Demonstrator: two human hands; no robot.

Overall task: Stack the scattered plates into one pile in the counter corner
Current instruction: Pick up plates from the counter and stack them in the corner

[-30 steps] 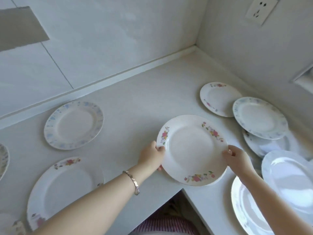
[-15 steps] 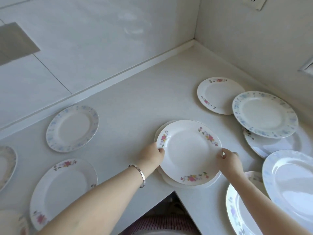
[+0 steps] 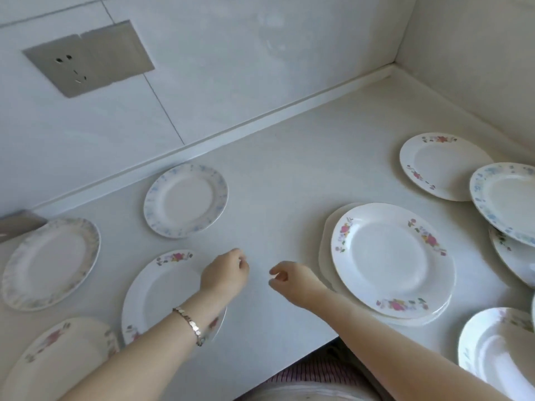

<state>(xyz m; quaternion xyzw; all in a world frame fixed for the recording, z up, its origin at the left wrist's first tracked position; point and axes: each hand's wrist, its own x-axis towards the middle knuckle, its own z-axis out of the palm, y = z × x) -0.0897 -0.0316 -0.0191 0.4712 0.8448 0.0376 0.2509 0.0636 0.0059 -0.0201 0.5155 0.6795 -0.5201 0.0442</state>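
A rose-patterned plate (image 3: 390,261) lies on top of a plain white plate (image 3: 328,244), a small pile right of centre on the counter. My right hand (image 3: 292,280) hovers just left of that pile, fingers loosely curled, holding nothing. My left hand (image 3: 227,270), with a bracelet at the wrist, hangs over the right rim of another rose plate (image 3: 162,293), fingers curled and empty. A blue-rimmed plate (image 3: 185,201) lies behind it. A grey-rimmed oval plate (image 3: 49,261) sits at the far left, and a floral plate (image 3: 55,357) at the lower left.
More plates crowd the right side: a rose plate (image 3: 443,166), a blue-rimmed plate (image 3: 509,201) overlapping another (image 3: 515,259), and a white one (image 3: 498,351) at the lower right. The counter's inner corner edge (image 3: 335,340) is near my body. A wall socket (image 3: 86,57) is above.
Both hands have let go of the rose plate, which now rests on the white plate, and moved left. The view has swung left, showing more plates on that side.
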